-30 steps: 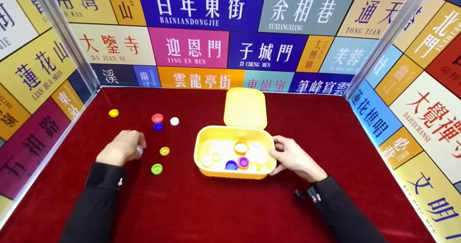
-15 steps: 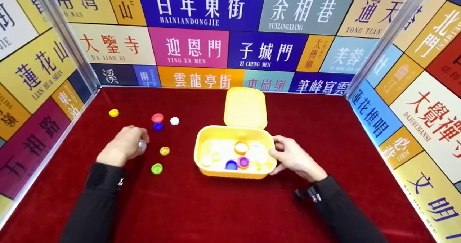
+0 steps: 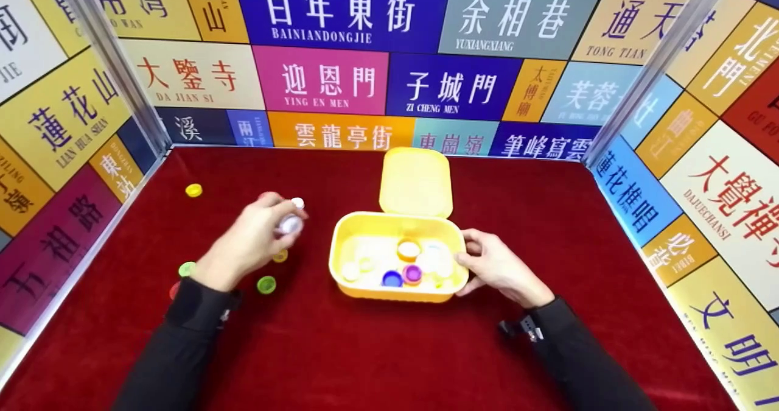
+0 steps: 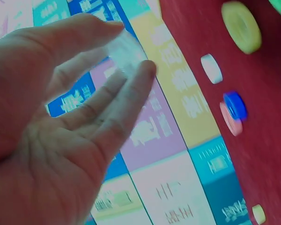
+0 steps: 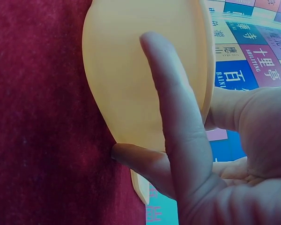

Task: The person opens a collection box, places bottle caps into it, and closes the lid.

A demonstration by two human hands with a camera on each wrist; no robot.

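Note:
My left hand [image 3: 252, 234] is raised over the loose caps left of the yellow box, pinching a whitish bottle cap [image 3: 291, 223] between thumb and fingers. In the left wrist view this cap [image 4: 126, 50] looks pale and blurred at the fingertips. The yellow plastic box [image 3: 395, 294] stands with several caps inside, among them a purple cap [image 3: 412, 273], a blue cap [image 3: 392, 279] and an orange-rimmed one [image 3: 408, 251]. My right hand [image 3: 502, 268] holds the box's right end, fingers spread against the outer wall [image 5: 126, 70].
Behind the box lies its yellow lid [image 3: 417, 182]. On the red cloth are a yellow cap [image 3: 193, 190], green caps [image 3: 266, 285] and a white cap [image 3: 297, 203]; a red cap [image 3: 174, 290] is partly behind the left sleeve. Printed panels [image 3: 341, 9] wall the table.
My left hand has lifted and moved right with the whitish cap, uncovering a green and a red cap near its wrist and covering the blue one. My right hand and the box stay put.

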